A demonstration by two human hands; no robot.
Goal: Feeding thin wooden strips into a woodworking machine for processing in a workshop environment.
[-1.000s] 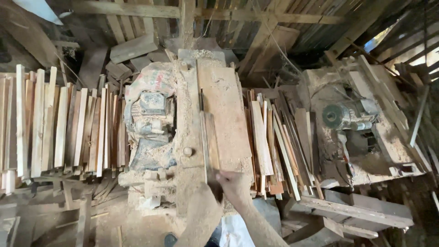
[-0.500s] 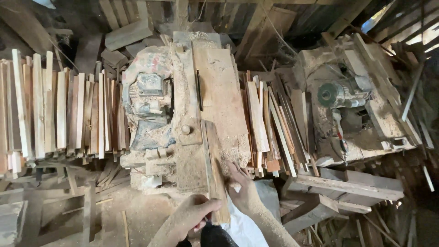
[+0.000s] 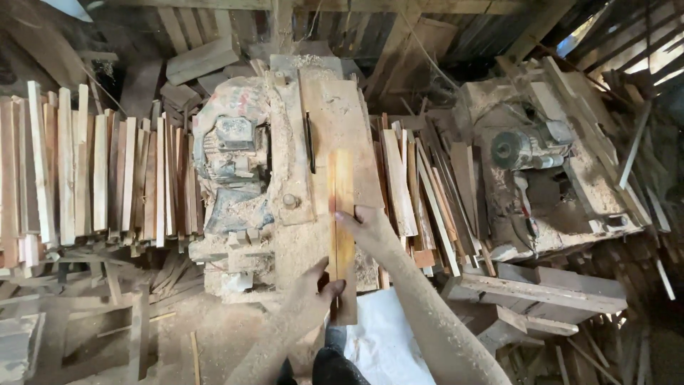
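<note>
A narrow wooden strip (image 3: 341, 207) lies lengthwise on the dusty table of a bench saw (image 3: 288, 178), just right of the dark blade slot (image 3: 311, 142). My left hand (image 3: 318, 287) grips the strip's near end, which overhangs the table's front edge. My right hand (image 3: 367, 227) presses flat on the strip's right side about midway along. Both forearms are coated in sawdust.
A row of cut wooden slats (image 3: 85, 178) is stacked left of the saw's motor (image 3: 231, 153). More loose strips (image 3: 420, 192) are piled to the right. A second dusty machine (image 3: 541, 171) stands at the right. A white sack (image 3: 381, 342) lies below by my legs.
Both hands have pushed the strip forward along the saw table, beside the blade slot. My right hand has slid up to the strip's middle; my left has come up to its near end.
</note>
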